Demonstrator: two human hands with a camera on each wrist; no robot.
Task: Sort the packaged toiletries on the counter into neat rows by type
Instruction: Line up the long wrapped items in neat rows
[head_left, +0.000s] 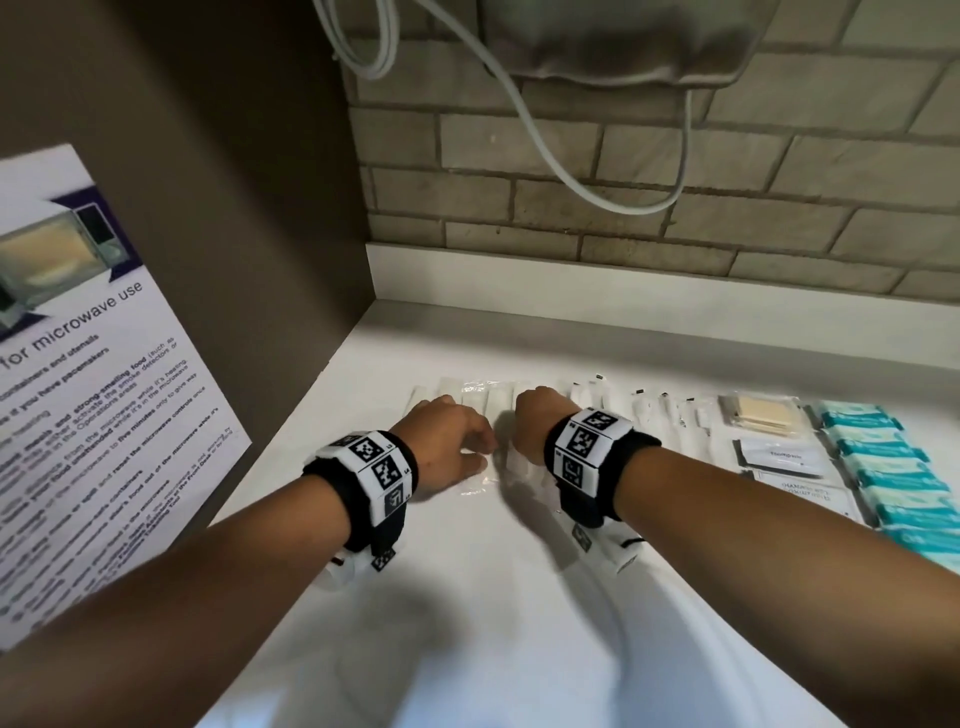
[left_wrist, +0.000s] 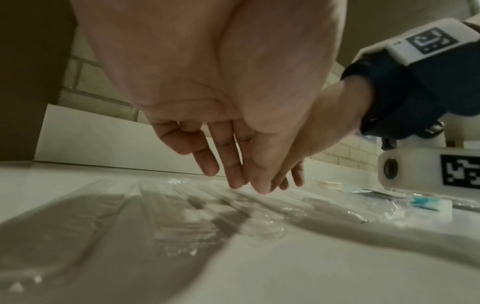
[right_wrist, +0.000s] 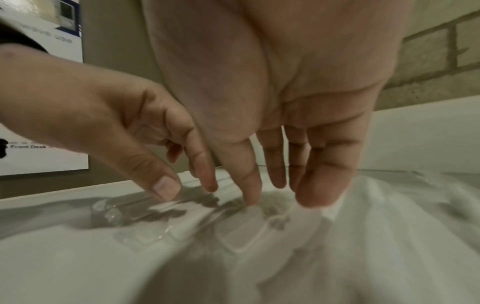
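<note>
Hands meet over the clear-wrapped packets (head_left: 483, 410) at the left of the counter (head_left: 467, 597): left hand (head_left: 447, 441) and right hand (head_left: 535, 421), fingers straight, grasp nothing, fingertips (right_wrist: 250, 199) pressing film, probably squaring this row. Head view alone shows teal bars (head_left: 893, 473) far right.

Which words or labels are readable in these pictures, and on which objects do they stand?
"for microwave use": heading on the wall poster.
"Front Desk": on the same poster, low down, read from the right wrist view.
Poster body text: mostly too blurred to read.
White sachets: print too small to read.
Teal packets: no readable text.
Wristbands: square code markers only, no words.
</note>
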